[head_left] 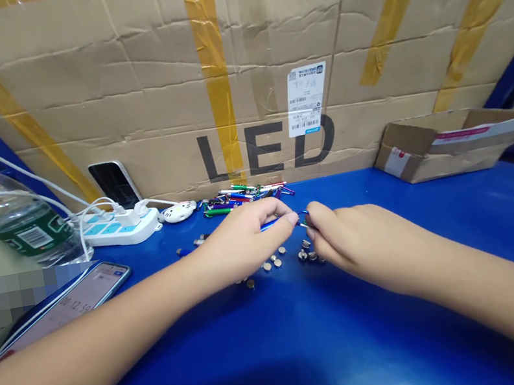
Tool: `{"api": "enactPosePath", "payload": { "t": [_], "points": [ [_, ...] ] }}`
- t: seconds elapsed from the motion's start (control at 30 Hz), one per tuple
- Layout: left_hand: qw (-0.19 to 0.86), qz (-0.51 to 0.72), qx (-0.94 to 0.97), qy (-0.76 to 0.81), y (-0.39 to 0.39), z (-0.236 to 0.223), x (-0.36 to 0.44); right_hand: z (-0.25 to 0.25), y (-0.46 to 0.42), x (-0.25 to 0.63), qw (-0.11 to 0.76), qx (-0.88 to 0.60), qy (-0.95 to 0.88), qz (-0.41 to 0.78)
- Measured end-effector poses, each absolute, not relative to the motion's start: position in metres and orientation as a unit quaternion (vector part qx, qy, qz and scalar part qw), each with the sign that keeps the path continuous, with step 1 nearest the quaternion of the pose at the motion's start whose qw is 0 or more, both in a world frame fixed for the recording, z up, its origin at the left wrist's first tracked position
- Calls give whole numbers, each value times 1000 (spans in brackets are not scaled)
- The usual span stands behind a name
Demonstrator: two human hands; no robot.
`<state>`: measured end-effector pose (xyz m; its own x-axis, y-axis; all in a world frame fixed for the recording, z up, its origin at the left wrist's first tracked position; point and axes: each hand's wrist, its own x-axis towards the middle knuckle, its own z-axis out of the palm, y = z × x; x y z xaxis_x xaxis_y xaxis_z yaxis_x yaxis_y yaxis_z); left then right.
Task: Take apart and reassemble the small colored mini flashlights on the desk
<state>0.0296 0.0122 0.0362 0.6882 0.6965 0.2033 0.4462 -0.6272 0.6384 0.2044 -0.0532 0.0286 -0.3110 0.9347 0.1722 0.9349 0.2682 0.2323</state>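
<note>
My left hand [259, 235] is closed around a slim blue metal tube [269, 224], like a small pen light. Facing it, my right hand [358, 238] pinches at the tube's other end, where a curved blue clip [302, 212] and a silvery tip show between the hands. The fingers hide how these parts join. Below the hands lie several button cells [277, 263], with more small silvery round pieces [303, 254] beside my right fingers. Behind my left hand is a pile of colourful slim tubes with clips [221, 211].
A large cardboard box [158, 104] stands along the back of the blue table [266, 362]. At left are a power strip [120, 230], a white mouse-shaped object [179, 212], a phone [73, 305], another upright phone [114, 185] and a bottle [30, 224]. An open carton [447, 151] sits back right.
</note>
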Motion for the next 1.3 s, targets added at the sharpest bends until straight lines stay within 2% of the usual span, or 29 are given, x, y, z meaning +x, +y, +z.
{"api": "enactPosePath", "payload": {
  "t": [0.1,0.4,0.6,0.77,0.83,1.0,1.1,1.2,1.3],
  "points": [
    [278,216,887,300,10,36,29,32,-53,205,32,-603,-788,-121],
    [235,192,922,242,9,36,27,25,-46,211,224,-532,-815,35],
    [215,171,932,235,10,40,25,19,-43,209,254,-527,-809,51],
    [368,138,891,229,14,45,21,18,-48,204,245,-543,-803,29],
    [393,120,882,230,14,45,21,19,-50,203,248,-540,-803,34],
    [328,37,931,153,2,38,25,28,-49,207,319,-546,-774,30],
    [318,67,931,163,1,36,27,35,-42,218,269,-590,-761,20],
    [292,157,911,246,11,39,25,38,-32,234,138,-648,-749,15],
    [275,194,895,293,24,40,22,35,-26,250,7,-668,-743,35]
  ]
}}
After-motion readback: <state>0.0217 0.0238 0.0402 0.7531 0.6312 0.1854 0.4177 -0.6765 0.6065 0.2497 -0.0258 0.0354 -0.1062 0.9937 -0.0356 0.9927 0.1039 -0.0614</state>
